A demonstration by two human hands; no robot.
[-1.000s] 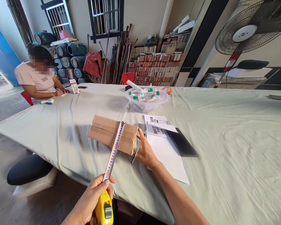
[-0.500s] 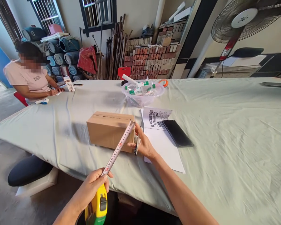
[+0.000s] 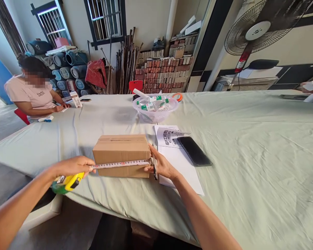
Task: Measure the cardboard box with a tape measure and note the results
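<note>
Left hand (image 3: 77,166) pinching numbered tape (image 3: 121,164) across box (image 3: 123,156) at center, right hand (image 3: 161,165) gripping pen (image 3: 154,168) at box's end, paper (image 3: 178,163) with big black Chinese writing beside.

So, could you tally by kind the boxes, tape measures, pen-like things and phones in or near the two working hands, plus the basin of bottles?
Cardboard box: 1
Tape measure, in the left hand: 1
Pen-like item, in the right hand: 1
Black phone: 1
Basin: 1
Total: 5
</note>
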